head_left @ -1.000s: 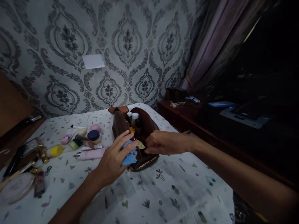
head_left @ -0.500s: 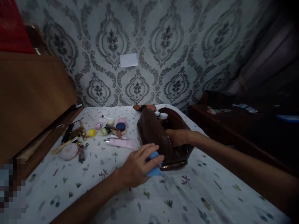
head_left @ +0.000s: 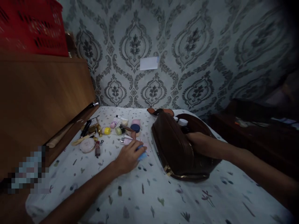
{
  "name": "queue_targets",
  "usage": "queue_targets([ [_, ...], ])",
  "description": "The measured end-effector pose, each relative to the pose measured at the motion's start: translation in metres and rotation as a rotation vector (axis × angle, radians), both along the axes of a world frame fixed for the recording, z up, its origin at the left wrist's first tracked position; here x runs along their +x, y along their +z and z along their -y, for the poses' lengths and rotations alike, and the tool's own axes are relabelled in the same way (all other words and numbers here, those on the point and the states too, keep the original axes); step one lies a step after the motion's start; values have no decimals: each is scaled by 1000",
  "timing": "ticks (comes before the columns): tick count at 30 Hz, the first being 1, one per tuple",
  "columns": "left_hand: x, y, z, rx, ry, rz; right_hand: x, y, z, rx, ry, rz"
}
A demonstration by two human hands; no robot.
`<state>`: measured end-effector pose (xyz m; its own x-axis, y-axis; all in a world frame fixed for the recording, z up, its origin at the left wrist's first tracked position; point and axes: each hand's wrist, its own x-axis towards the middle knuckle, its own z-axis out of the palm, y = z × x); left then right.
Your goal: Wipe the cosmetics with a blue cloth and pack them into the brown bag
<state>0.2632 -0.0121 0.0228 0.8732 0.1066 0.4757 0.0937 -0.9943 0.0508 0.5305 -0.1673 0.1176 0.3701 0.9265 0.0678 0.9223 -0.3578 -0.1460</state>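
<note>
My left hand (head_left: 129,156) is closed on a small blue item (head_left: 142,154), close to the pink tube (head_left: 126,141) on the patterned sheet. The brown bag (head_left: 173,143) lies to the right with its top open. My right hand (head_left: 195,140) reaches inside it, and its fingers are hidden by the bag. White-capped bottles (head_left: 182,122) stick up from the opening. Left of the bag are a dark blue-lidded jar (head_left: 135,127), a yellow-capped item (head_left: 106,130), a round compact (head_left: 87,145) and several other small cosmetics.
A wooden cabinet (head_left: 46,93) with a red basket (head_left: 35,28) on top stands at the left. The patterned wall (head_left: 154,37) rises behind the sheet. Dark furniture (head_left: 245,133) is at the right.
My left hand has moved left, away from the bag, with the blue item in it. My right hand stays inside the bag. The view has turned left.
</note>
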Motion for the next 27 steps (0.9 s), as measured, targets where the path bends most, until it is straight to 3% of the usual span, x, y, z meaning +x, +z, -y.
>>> queue_targets([
  [2, 2, 4, -15, -45, 154, -13, -1, 4, 8, 91, 61, 86],
  [4, 6, 9, -30, -100, 304, -36, -15, 11, 17, 360, 70, 194],
  [6, 11, 12, -43, -139, 404, -56, -42, 13, 27, 638, 114, 198],
  [8, 16, 14, -54, -153, 445, -78, -78, 7, 31, 772, 231, 98],
  [10, 19, 13, -61, -151, 430, -105, -111, -11, 27, 731, 477, 16],
  [12, 20, 11, -64, -151, 385, -116, -135, -38, 16, 551, 544, -50],
  [15, 17, 6, -66, -179, 346, -79, -150, -80, -10, 378, 428, -237],
  [18, 9, -1, -69, -218, 349, -26, -152, -107, -37, 316, 266, -437],
  [21, 2, -10, -74, -270, 347, 61, -150, -115, -58, 351, 148, -478],
  [27, -5, -26, -75, -280, 300, 185, -147, -116, -75, 298, 2, -250],
])
